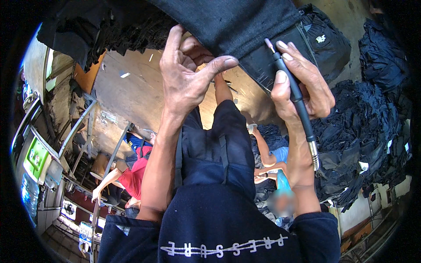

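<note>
A piece of black cloth [232,22] with a stitched seam across it hangs at the top of the view. My left hand [186,72] holds its lower left edge, the thumb along the front and the curled fingers partly hidden behind. My right hand [307,87] is closed round a black pen-shaped tool [293,83]. The tool has a slim pale tip pointing up at the cloth and a metal spring collar at its rear end. Whether the tip touches the cloth, I cannot tell.
Dark cloth pieces [131,26] are stacked at the upper left, and large heaps of dark garments [359,131] lie at the right. Below is a brown floor [131,83] with scraps. A person in red [136,179] is at the left, another person in teal [283,179] at the right.
</note>
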Available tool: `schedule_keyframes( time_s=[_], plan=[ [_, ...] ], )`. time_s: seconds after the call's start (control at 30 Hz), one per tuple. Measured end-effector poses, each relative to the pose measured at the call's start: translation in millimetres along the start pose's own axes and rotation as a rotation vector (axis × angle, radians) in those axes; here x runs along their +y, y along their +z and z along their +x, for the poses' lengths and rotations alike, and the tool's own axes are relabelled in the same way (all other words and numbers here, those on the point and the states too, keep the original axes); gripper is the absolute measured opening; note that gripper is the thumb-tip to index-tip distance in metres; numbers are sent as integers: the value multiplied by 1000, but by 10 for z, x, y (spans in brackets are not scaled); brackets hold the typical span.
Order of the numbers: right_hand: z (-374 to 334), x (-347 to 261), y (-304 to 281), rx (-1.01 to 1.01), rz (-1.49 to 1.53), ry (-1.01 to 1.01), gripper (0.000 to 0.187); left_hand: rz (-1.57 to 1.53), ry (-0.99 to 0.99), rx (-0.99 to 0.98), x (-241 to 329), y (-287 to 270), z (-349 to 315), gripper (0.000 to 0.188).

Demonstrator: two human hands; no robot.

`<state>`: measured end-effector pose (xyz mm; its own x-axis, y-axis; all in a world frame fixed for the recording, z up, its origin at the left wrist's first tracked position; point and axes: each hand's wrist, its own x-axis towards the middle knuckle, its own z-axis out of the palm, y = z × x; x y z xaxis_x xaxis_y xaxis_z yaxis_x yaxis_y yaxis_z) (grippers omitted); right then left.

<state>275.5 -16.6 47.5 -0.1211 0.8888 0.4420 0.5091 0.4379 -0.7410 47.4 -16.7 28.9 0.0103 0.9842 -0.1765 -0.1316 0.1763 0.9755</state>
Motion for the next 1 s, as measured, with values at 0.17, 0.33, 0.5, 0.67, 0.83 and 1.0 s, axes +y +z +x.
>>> schedule_keyframes(
  time_s=[0.17,0.33,0.5,0.67,0.83,1.0],
  plan=[
    [0,10,8,12,-3,-8,27,8,-32,16,-1,-14,-10,66],
    [13,-6,23,-19,20,-46,27,16,8,3,-23,-35,3,68],
    [42,-14,31,-60,40,-83,27,10,-10,-1,-36,-49,-3,68],
    [58,-14,40,-77,60,-119,27,-29,-10,-8,-49,-58,1,67],
    [80,-17,56,-98,77,-141,25,0,15,-20,-68,-63,5,69],
    [99,-53,73,-119,119,-117,24,-5,14,-30,-79,-75,5,70]
  ],
)
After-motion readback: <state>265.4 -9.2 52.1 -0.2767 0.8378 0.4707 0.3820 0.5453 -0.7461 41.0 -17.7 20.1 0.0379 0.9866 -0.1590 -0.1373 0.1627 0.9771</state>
